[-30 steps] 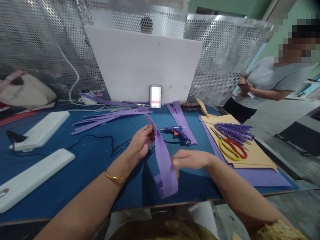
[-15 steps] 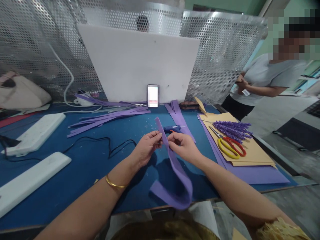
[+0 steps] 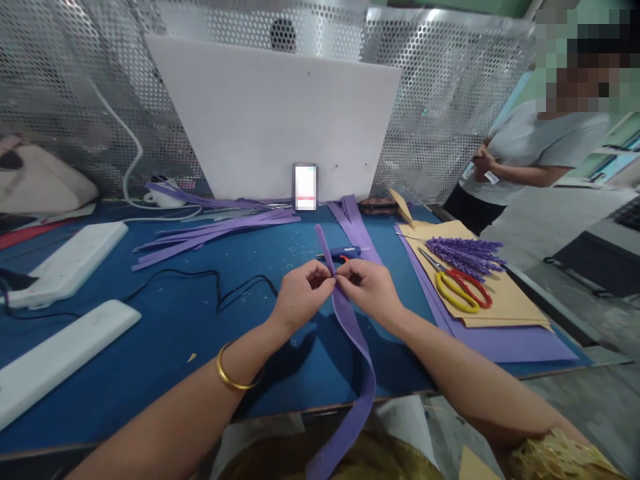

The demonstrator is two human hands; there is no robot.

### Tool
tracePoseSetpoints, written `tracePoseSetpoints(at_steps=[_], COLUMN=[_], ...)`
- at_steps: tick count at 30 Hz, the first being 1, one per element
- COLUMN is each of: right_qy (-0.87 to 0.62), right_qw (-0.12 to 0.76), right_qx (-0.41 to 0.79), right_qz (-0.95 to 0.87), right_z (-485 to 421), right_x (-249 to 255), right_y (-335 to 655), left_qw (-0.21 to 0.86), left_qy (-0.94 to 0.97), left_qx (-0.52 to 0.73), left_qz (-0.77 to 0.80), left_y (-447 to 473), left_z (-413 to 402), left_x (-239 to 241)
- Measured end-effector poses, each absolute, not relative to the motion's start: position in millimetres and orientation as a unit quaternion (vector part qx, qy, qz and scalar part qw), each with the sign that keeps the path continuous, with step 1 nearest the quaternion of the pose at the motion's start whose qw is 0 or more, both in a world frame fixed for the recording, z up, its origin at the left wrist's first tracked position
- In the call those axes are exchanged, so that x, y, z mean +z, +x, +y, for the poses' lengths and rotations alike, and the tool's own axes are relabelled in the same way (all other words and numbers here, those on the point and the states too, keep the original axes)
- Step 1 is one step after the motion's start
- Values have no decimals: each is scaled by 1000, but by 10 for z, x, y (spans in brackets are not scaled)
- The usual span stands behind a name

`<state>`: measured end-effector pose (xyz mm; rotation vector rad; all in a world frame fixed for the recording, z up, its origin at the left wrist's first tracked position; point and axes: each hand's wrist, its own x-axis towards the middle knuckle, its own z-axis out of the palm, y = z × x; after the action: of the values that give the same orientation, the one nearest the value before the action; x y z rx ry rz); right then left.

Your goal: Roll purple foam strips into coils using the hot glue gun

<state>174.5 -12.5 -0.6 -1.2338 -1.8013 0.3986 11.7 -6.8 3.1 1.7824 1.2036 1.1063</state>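
Note:
Both my hands pinch one long purple foam strip [image 3: 356, 347] above the blue table [image 3: 165, 333]. My left hand [image 3: 303, 293] grips it from the left, fingers closed on it near its upper end. My right hand [image 3: 367, 288] pinches the same spot from the right, the fingertips of both hands almost touching. The strip's short top end sticks up behind my fingers; the long rest hangs down over the table's front edge toward my lap. A blue glue gun [image 3: 345, 253] lies just behind my hands, partly hidden by them.
More purple strips [image 3: 215, 230] lie at the back left, others [image 3: 353, 223] at the back centre. Yellow and red scissors [image 3: 460, 290] and purple fringed pieces [image 3: 465, 253] rest on brown paper [image 3: 505, 303] at right. White power strips [image 3: 63, 263] lie left. A person [image 3: 530, 160] stands at far right.
My right hand rose from the strip's lower part to meet my left hand at the top. The folded loop opened out and the strip's free end dropped over the table edge.

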Motion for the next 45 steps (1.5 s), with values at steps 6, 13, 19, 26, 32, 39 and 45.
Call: tracePoseSetpoints(at_steps=[6,13,19,26,32,39,45], right_qy=[-495,-506,-514,-516,-505,-493,-473], right_qw=[435,450,462,472,475,483,407], right_qx=[159,227,309,325,344,355,378], right_qz=[-735,-700,-653,-636,-634,-631,-684], right_z=[-138,-110,-67,-67,-47,-31,-8], right_x=[-17,-51,-67,-40,-38,-54,-31], right_y=[1740,1730,1720,1715,1727,1730,1787], left_qw=[241,228,327,368,431,585,647], left_qy=[731,734,685,666,627,472,409], left_qx=[395,406,429,429,454,484,487], left_qz=[502,495,489,486,463,448,420], left_y=[121,127,120,112,118,102,68], left_z=[-108,-103,-72,-51,-35,15,69], left_x=[8,30,81,104,74,31,-18])
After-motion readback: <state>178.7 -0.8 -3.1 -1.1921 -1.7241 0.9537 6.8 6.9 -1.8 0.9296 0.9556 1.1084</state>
